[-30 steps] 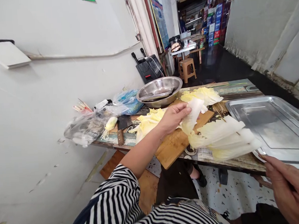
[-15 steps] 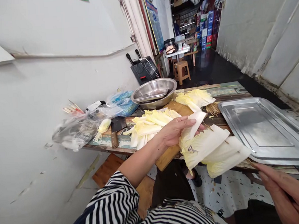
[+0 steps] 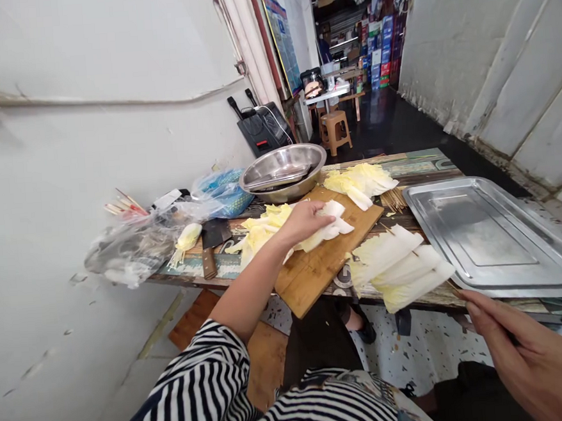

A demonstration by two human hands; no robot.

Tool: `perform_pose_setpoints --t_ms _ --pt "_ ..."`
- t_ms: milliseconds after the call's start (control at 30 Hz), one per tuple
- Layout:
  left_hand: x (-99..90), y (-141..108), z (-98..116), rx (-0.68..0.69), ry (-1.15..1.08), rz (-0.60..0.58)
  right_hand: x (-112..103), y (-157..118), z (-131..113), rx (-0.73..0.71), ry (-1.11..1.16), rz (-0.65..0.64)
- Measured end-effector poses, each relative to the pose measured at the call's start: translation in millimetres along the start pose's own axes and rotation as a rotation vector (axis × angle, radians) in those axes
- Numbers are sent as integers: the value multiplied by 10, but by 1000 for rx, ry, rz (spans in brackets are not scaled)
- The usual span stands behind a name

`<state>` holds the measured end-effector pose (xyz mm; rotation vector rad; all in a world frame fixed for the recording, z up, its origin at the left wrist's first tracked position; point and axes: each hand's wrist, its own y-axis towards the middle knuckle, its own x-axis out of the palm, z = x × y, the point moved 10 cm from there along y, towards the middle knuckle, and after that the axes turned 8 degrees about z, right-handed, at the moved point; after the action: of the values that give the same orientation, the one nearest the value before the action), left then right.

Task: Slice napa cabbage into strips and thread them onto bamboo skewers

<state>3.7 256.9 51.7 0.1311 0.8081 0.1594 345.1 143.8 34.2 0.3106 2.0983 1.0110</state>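
My left hand (image 3: 309, 221) is closed over white cabbage leaf pieces (image 3: 333, 227) at the right side of the leaf pile (image 3: 263, 228), above the wooden cutting board (image 3: 309, 276). My right hand (image 3: 525, 338) pinches the lower end of a thin wooden skewer (image 3: 452, 285). Several pale yellow-white cabbage leaves (image 3: 405, 266) are threaded on that skewer, fanned out over the table's front edge. Another pile of cabbage leaves (image 3: 360, 182) lies at the far end of the board, beside a bundle of bare skewers (image 3: 394, 199).
A metal tray (image 3: 494, 227) lies on the table's right. Behind the board is a steel bowl (image 3: 283, 172). A cleaver (image 3: 209, 254), a small cabbage piece (image 3: 187, 238) and plastic bags (image 3: 134, 246) lie at left, near the wall.
My left hand has moved left and back, from a leaf beside the skewer to the pile on the board. The skewered leaves have shifted slightly left and up with my right hand.
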Motion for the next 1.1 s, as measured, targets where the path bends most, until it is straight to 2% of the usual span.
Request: perform_pose_setpoints --t_ms 100,167,200,267,333,433,567,667,733,833,967,1100 --pt "-253 74 -87 -7 342 217 -30 96 -156 -55 6 31" --pt "-307 9 92 98 367 322 -44 124 -214 -70 -9 50" --pt "-261 -52 254 202 308 311 -46 126 -239 -88 -22 57" --pt "-77 -228 644 437 149 174 -40 115 -286 -143 -58 54" --pt "103 -415 982 595 69 4 -26 98 -328 -207 -94 26" --pt "299 -544 1241 649 94 -195 -25 94 -379 -276 -126 -40" --pt "484 -593 1295 611 122 -422 -50 121 -446 -338 -128 -140" --pt "585 -654 1314 586 65 -542 2 102 -475 -391 -93 -272" --pt "638 -696 1335 579 42 -587 13 90 -478 -423 -78 -314" --pt "665 -731 1369 574 10 -594 -5 94 -467 -443 -74 -323" --pt "636 -704 1341 523 -80 -505 -9 79 -478 -432 -36 -373" --pt "701 -696 1245 474 -95 -428 -57 63 -510 -426 -54 -349"
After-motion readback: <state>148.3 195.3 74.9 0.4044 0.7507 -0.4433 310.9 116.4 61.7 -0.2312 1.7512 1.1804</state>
